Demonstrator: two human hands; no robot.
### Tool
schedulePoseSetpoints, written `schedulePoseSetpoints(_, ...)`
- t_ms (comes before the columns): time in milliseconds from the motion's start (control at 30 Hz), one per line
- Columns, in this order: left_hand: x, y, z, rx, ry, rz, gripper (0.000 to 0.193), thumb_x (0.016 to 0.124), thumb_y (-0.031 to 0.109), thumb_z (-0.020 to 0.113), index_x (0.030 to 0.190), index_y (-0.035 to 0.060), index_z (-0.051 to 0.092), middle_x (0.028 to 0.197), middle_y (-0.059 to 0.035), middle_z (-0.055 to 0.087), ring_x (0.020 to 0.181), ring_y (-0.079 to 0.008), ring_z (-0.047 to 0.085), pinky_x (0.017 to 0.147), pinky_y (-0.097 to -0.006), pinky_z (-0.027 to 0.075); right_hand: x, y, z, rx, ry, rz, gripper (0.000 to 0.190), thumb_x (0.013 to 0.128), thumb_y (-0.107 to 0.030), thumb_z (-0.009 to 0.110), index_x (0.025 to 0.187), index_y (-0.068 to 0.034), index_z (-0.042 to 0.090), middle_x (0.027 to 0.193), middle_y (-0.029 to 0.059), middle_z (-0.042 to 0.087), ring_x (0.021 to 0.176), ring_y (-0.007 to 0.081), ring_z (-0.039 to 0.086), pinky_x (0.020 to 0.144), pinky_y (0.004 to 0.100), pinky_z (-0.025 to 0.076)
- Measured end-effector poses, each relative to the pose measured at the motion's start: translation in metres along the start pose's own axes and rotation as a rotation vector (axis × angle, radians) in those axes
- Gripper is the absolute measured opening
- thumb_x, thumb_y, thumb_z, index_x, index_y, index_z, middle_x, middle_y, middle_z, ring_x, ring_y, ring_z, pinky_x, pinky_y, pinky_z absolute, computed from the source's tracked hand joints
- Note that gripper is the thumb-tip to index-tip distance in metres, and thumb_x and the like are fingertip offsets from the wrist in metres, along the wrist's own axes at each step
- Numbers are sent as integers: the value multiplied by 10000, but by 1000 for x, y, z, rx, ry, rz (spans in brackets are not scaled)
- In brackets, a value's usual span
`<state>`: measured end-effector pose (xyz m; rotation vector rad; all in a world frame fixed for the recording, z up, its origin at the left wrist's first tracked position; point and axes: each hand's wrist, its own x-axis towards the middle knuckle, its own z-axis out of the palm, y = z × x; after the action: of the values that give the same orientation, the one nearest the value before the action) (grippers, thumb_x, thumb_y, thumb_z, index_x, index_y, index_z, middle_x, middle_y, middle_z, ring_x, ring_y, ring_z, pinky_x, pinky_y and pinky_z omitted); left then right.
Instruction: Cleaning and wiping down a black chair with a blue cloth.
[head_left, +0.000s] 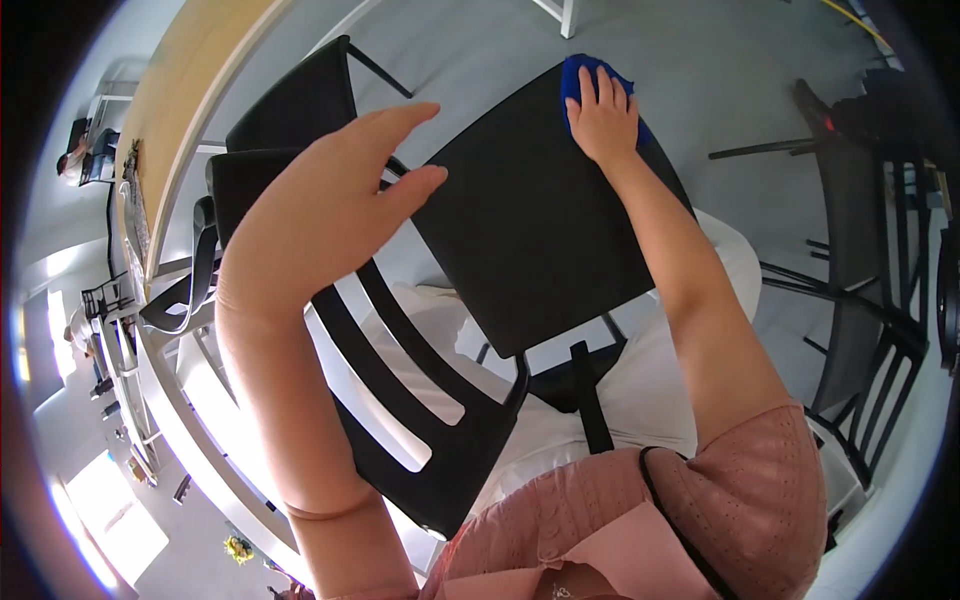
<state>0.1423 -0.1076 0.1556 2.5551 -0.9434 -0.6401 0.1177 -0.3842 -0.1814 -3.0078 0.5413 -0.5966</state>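
Note:
A black chair sits before me, with its dark seat (540, 217) facing up and its slotted backrest (442, 442) on the left. My right hand (606, 124) lies over a blue cloth (576, 75), pressing it onto the far right corner of the seat. Fingers are spread across the cloth, which hangs a little past the seat's edge. My left hand (330, 195) is raised above the backrest side, nearer to the camera. Its thumb and index finger stand apart with nothing between them; the other fingers are hidden. Whether this hand touches the backrest cannot be told.
Another black chair (296, 101) stands close behind on the left, beside a wooden tabletop (180, 82). More dark chairs (855, 247) are on the right. A white table leg (568, 19) rises at the top. People sit in the far left background.

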Motion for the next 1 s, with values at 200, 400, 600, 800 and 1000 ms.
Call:
schedulePoseSetpoints(200, 2, -8, 2, 1, 19, -6, 479, 939, 258, 656, 1385, 129, 540, 1241, -157, 641, 1098, -277, 626, 778, -342, 506, 72, -3, 11, 102, -339, 229, 560, 999, -499, 360, 1425, -145, 438, 1354, 203, 513, 1244, 402, 511, 952, 570, 459)
schedulePoseSetpoints(400, 9, -19, 7, 47, 44, -19, 489, 946, 286, 641, 1391, 118, 528, 1207, -173, 654, 1057, -294, 643, 809, -371, 513, 76, 3, 14, 123, -360, 275, 533, 1003, -489, 354, 1387, -139, 471, 1309, 216, 546, 1211, 410, 537, 961, 535, 466)
schedulePoseSetpoints(600, 15, -34, 14, 150, 53, -43, 503, 945, 331, 629, 1388, 114, 532, 1173, -188, 665, 1045, -295, 652, 879, -388, 517, 42, 20, 5, 114, -340, 377, 542, 1000, -497, 360, 1363, -115, 486, 1297, 222, 549, 1187, 407, 550, 957, 523, 464)
schedulePoseSetpoints(800, 27, -37, 8, 121, -10, -184, 535, 940, 396, 607, 1388, 111, 541, 1200, -180, 661, 1071, -313, 646, 958, -404, 488, -30, 47, -25, 2, -313, 398, 534, 999, -473, 392, 1376, -102, 469, 1317, 196, 540, 1153, 387, 564, 937, 534, 466)
schedulePoseSetpoints(1000, 49, -93, -2, 229, 369, 87, 501, 907, 432, 607, 1268, 86, 645, 1163, -176, 683, 1074, -336, 649, 970, -393, 477, -108, 32, -51, -193, -75, 209, 530, 981, -408, 479, 1427, -124, 445, 1425, 169, 466, 1264, 383, 486, 1003, 570, 421)
